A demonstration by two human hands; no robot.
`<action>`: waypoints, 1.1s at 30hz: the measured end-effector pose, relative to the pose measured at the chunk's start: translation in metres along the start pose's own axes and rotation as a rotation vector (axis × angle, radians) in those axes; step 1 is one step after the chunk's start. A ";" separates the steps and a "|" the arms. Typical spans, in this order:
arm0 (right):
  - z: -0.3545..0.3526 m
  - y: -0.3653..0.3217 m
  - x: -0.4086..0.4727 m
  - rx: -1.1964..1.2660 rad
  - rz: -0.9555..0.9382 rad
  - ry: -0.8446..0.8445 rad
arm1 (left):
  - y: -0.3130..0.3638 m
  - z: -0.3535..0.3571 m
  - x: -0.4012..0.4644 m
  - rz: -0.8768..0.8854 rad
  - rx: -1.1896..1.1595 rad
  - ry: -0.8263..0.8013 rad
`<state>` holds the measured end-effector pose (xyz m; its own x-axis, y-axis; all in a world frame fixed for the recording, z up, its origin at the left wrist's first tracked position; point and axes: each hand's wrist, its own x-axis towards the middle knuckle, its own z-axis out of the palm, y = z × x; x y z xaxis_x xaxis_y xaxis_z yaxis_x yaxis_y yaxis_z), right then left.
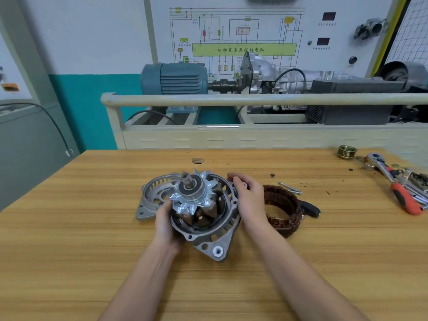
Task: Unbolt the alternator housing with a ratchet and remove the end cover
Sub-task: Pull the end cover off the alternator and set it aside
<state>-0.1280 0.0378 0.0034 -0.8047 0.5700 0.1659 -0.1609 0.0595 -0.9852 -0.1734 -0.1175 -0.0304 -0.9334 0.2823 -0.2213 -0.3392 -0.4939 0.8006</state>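
Observation:
An aluminium alternator housing (215,237) sits tilted at the middle of the wooden table, with the claw-pole rotor (196,200) and its shaft standing up inside it. My left hand (165,224) grips the housing's left rim. My right hand (249,200) holds the right rim, fingers curled over the top edge. The removed end cover (150,198) lies flat just behind and left of the housing. The copper stator winding (283,209) lies to the right, partly hidden by my right hand. A ratchet (393,181) with a red handle lies at the far right.
Long bolts (290,188) lie behind the stator. A brass pulley (346,151) stands at the back right near the ratchet and other tools (414,179). A cream rail (231,98) and a training rig with a blue motor (173,78) stand behind the table.

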 end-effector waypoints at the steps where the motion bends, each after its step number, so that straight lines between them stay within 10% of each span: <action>1: 0.000 0.005 -0.003 0.018 0.009 0.033 | 0.000 -0.001 -0.001 -0.010 0.037 0.006; 9: -0.011 0.023 -0.024 0.156 0.022 0.169 | -0.005 0.000 -0.016 -0.057 0.326 0.026; 33: -0.024 0.056 -0.041 -0.305 -0.295 -0.111 | -0.003 -0.028 -0.013 -0.002 0.670 -0.039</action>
<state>-0.0901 0.0372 -0.0593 -0.8088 0.4021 0.4292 -0.2302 0.4551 -0.8602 -0.1640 -0.1425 -0.0454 -0.9238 0.3180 -0.2134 -0.1840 0.1201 0.9756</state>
